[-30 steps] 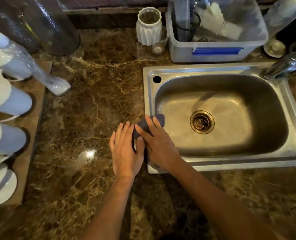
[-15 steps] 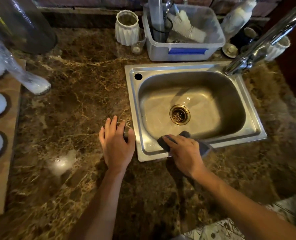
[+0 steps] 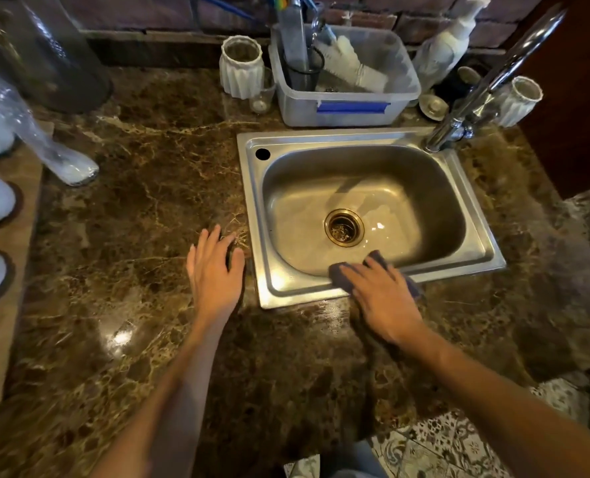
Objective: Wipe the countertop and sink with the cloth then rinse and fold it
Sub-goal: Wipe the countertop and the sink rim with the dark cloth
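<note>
Right grip (image 3: 379,298), fingers spread, apparently pressed the cloth (image 3: 338,274) flat on the sink (image 3: 279,288) near rim; soft, limp, best pinched at a corner. Left grip (image 3: 216,274) lay spread.

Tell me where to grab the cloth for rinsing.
Probably pinch the cloth's far corner from above, reaching over the sink: it pokes out past the fingers of the right hand, while the rest lies flat, pressed on the near rim.

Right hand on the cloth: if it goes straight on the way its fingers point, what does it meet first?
Most likely the floor of the sink: the right hand points up-left in the picture over the near rim, aiming just left of the drain. Depth is unclear.
</note>
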A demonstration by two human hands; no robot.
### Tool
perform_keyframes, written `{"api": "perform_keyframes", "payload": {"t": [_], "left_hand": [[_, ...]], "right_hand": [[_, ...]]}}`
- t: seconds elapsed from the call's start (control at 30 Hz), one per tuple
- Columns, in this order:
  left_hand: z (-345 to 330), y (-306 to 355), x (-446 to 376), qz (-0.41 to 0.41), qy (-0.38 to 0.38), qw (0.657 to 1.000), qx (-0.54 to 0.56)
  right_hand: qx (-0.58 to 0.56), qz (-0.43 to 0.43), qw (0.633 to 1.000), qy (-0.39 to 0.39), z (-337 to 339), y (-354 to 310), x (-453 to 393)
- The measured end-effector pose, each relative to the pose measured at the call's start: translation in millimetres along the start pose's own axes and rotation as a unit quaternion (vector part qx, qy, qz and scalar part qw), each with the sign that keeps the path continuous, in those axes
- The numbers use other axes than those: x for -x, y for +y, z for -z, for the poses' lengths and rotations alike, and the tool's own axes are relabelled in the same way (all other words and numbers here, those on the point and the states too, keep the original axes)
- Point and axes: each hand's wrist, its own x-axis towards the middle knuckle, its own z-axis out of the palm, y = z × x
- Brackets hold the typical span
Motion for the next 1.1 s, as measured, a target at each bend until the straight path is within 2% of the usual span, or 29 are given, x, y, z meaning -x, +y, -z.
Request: {"api": "perform_keyframes", "payload": {"t": [0.07, 0.13, 0.2, 0.27, 0.33, 0.43, 0.53, 0.67, 0.77, 0.83, 0.93, 1.0, 1.1], "left_hand": [[5.0, 2.6, -2.6, 0.027, -0.004, 0.998, 0.058], [4.5, 10.9, -2.3, 0.061, 0.004, 0.991, 0.116], [-1.3, 19.0, -0.6, 0.095, 0.018, 0.987, 0.126], [-12.0, 29.7, 2.2, 0.118, 0.037, 0.985, 0.118], [-25.7, 47.0, 11.5, 0.126, 0.071, 0.981, 0.133], [-51.9, 76.6, 34.3, 0.12, 0.107, 0.981, 0.11], [-86.6, 99.4, 57.9, 0.081, 0.117, 0.99, 0.014], [-137.5, 140.0, 83.4, 0.042, 0.017, 0.991, -0.123], [-167.4, 166.4, 93.1, 0.024, -0.029, 0.98, -0.196], [-175.5, 171.7, 92.8, 0.036, -0.046, 0.972, -0.226], [-176.8, 169.2, 91.0, 0.041, -0.054, 0.971, -0.23], [-174.9, 166.4, 89.5, 0.038, -0.04, 0.976, -0.211], [-171.3, 161.5, 88.2, 0.051, -0.02, 0.988, -0.146]], "right_hand": [[-0.024, -0.061, 0.998, -0.018, -5.1, 8.7, -1.6], [-0.059, -0.052, 0.997, 0.015, -4.8, -27.0, -2.6], [-0.076, 0.038, 0.995, 0.053, -4.5, -83.9, -6.3], [-0.091, 0.119, 0.988, 0.048, -9.8, -128.1, -10.1], [-0.094, 0.163, 0.981, 0.055, -15.6, -136.9, -13.5], [-0.074, 0.182, 0.978, 0.069, -26.6, -86.1, -15.1], [-0.066, 0.136, 0.985, 0.082, -20.3, 0.1, -7.6], [-0.07, 0.056, 0.995, 0.053, -10.1, 127.4, 9.9], [-0.08, 0.011, 0.995, 0.054, -13.6, 184.7, 12.7], [-0.08, -0.011, 0.994, 0.077, -18.8, 188.5, 10.2], [-0.094, -0.015, 0.991, 0.096, -16.2, 155.2, 4.7], [-0.099, 0.037, 0.991, 0.087, -11.5, 111.4, -2.5], [-0.168, 0.083, 0.98, 0.07, -12.5, 59.2, -14.3]]}}
